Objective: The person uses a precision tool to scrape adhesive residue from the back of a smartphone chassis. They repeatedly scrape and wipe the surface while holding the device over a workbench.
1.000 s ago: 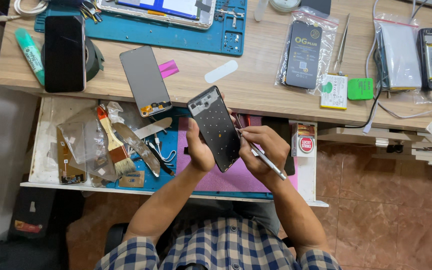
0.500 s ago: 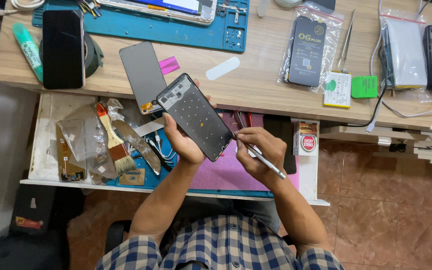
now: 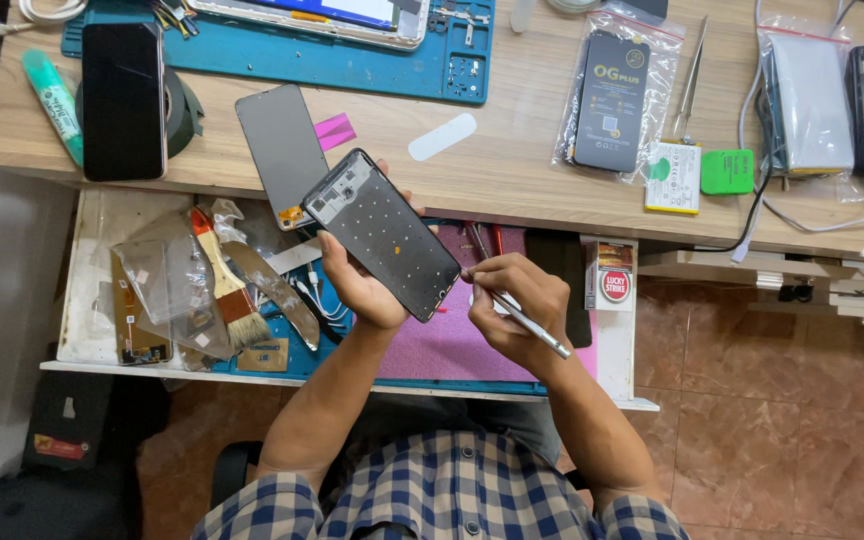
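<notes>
**Phone frame held aslant over the drawer**

We hold the phone frame (image 3: 382, 235) in our left hand (image 3: 357, 285), fingers curled under it and thumb at its lower edge. Its long axis runs diagonally, the camera end pointing up-left toward the desk (image 3: 512, 170), the other end down-right toward our right hand (image 3: 512, 305). It hangs above the open drawer (image 3: 92, 300), over a purple mat (image 3: 452, 345). Our right hand is closed in a pen grip on a thin metal tool (image 3: 527, 322), its tip at the frame's lower right corner.

On the desk, a clear bag (image 3: 617, 95) with a dark rectangular part lies upper right. Just below it sit a small white-and-green label (image 3: 672, 178) and a green square tag (image 3: 727, 171). A red-and-white box (image 3: 609, 273) stands at the drawer's right end.
</notes>
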